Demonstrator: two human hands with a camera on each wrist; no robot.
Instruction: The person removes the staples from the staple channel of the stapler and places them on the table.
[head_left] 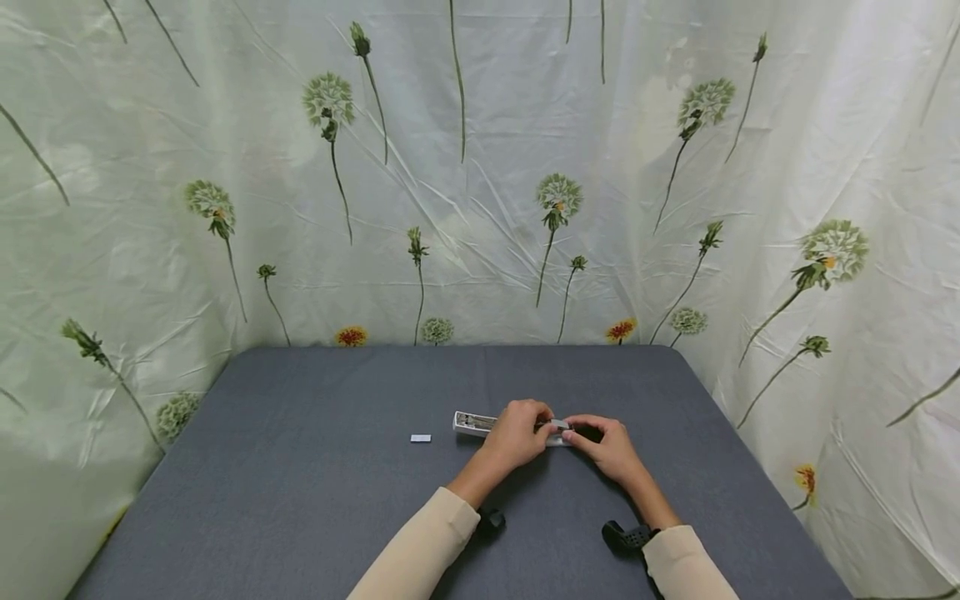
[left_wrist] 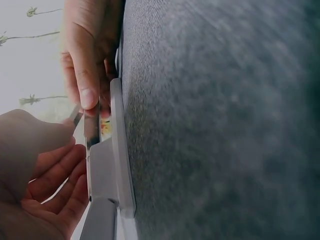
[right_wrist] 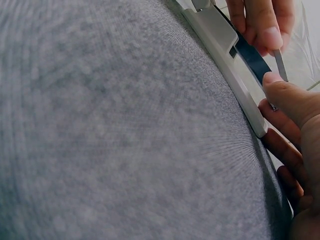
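Note:
A white stapler (head_left: 474, 423) lies on the table with its top swung back to the left, so its metal staple channel (right_wrist: 252, 60) is exposed. Above that channel, the left hand (head_left: 516, 433) pinches a short strip of staples (right_wrist: 280, 65) between thumb and finger. The right hand (head_left: 611, 450) grips the front end of the channel, thumb on its near side and fingers behind. In the left wrist view the strip (left_wrist: 78, 118) is tilted beside the channel, close to the right thumb. Whether it touches the channel is hard to tell.
A small pale block (head_left: 421, 438), perhaps more staples, lies left of the stapler. The dark grey cloth-covered table (head_left: 300, 500) ends at a flower-printed curtain (head_left: 480, 167). Black wrist cameras (head_left: 626, 537) hang under both sleeves.

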